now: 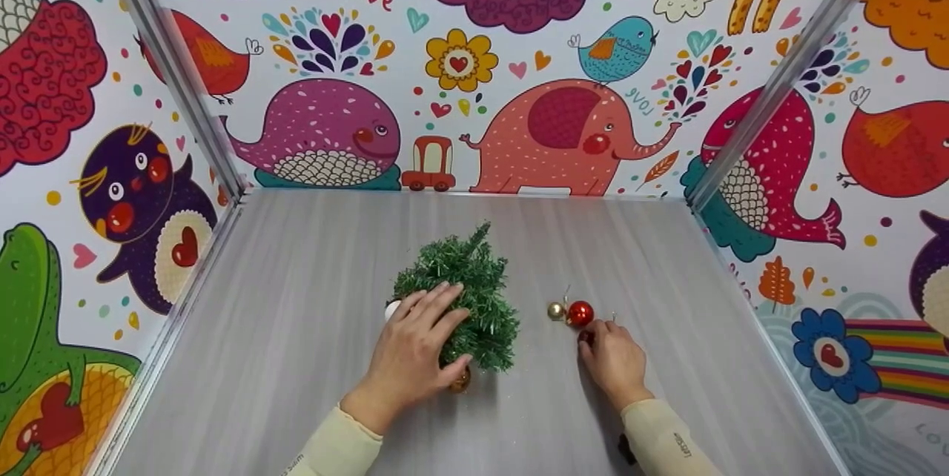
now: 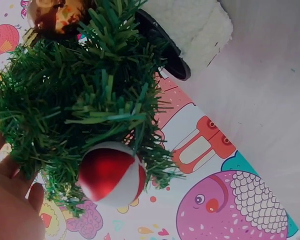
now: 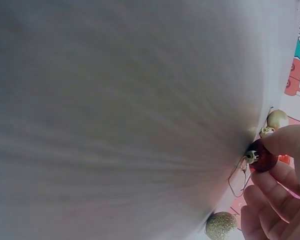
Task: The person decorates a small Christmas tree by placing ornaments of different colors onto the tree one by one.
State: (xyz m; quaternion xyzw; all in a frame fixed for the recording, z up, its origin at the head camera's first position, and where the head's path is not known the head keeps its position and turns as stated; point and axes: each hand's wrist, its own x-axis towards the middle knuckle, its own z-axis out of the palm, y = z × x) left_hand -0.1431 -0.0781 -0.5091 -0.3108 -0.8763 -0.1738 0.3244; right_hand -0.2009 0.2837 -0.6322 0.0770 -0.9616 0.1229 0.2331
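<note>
A small green artificial Christmas tree [image 1: 474,298] stands on the table. My left hand [image 1: 415,350] rests against its branches, fingers stretched out. In the left wrist view, a red-and-white bauble [image 2: 111,175] hangs on the tree, and a shiny copper bauble [image 2: 60,16] is at the upper left. The tree's white base [image 2: 195,30] with a black rim also shows. My right hand [image 1: 617,361] pinches a dark red bauble [image 3: 262,156] between thumb and fingers, low over the table; its wire hook hangs loose. Just beyond lie a shiny red bauble [image 1: 580,313] and a small gold bauble [image 1: 556,311].
In the right wrist view, a glittery gold bauble [image 3: 221,226] lies near my right fingers. Printed cartoon panels [image 1: 445,113] wall the grey table [image 1: 296,276] at the back and both sides, with metal posts [image 1: 170,68] at the corners.
</note>
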